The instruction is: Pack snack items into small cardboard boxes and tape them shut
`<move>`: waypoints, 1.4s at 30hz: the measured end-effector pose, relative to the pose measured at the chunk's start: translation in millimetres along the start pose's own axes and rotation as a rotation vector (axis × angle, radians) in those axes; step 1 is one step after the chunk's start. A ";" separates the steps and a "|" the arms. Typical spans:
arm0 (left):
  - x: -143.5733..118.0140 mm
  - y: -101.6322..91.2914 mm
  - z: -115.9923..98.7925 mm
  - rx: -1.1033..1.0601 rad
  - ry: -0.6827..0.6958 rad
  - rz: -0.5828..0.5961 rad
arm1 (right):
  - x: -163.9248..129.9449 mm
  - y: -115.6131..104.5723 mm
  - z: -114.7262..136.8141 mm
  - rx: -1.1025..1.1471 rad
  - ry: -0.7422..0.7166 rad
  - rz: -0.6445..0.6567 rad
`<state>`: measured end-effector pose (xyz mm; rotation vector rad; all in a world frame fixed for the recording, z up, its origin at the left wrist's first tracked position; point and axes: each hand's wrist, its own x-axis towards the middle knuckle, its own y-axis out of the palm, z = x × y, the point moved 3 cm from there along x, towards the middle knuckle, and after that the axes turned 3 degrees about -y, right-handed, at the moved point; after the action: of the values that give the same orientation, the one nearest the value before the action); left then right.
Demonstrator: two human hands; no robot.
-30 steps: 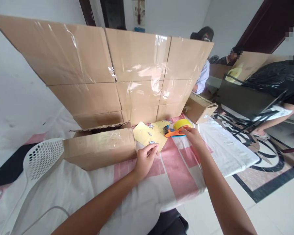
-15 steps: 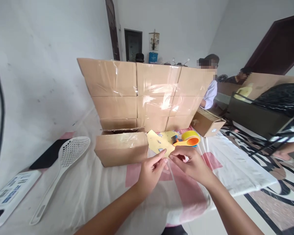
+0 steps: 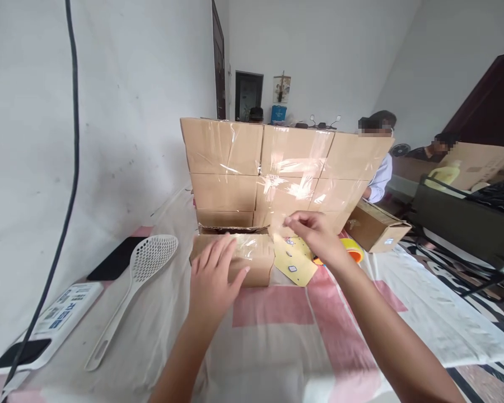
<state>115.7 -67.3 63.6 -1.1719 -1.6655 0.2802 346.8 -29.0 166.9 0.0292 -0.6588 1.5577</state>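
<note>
Head view: my left hand lay open on the near cardboard box, fingers spread over the left part of its front and upper edge. Clear tape shone on the box beside my fingers, and a flap stood up along its far edge. My right hand was raised to the right of the box, thumb and fingers bent toward each other — I could not tell whether they gripped anything.

Below that hand a yellow sheet with small printed figures lay just right of the box. My right forearm partly hid an orange-and-yellow tape dispenser farther right. A large taped cardboard panel stood upright on the far side, and another box sat at the far right. On the left of the cloth lay a white slotted skimmer — near it, a black flat object.
</note>
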 end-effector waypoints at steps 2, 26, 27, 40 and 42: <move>13.9 6.5 7.9 0.167 0.103 0.005 | 18.8 18.7 -10.9 -0.032 0.051 0.125; 0.7 31.4 29.3 0.147 0.039 0.016 | 37.0 90.3 -45.6 -1.010 -0.041 0.222; 0.7 31.6 29.5 0.142 0.037 0.016 | 35.6 88.9 -42.9 -1.071 -0.048 0.177; -3.6 31.0 28.7 0.120 -0.002 -0.005 | -43.3 81.0 -31.5 -0.796 -0.377 0.402; -5.3 30.8 28.0 0.125 0.006 -0.013 | -48.0 79.0 -27.3 -0.766 -0.377 0.423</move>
<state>109.5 -46.7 27.6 -1.0672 -1.6262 0.3666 289.8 -57.2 94.4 -0.4227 -1.6085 1.6121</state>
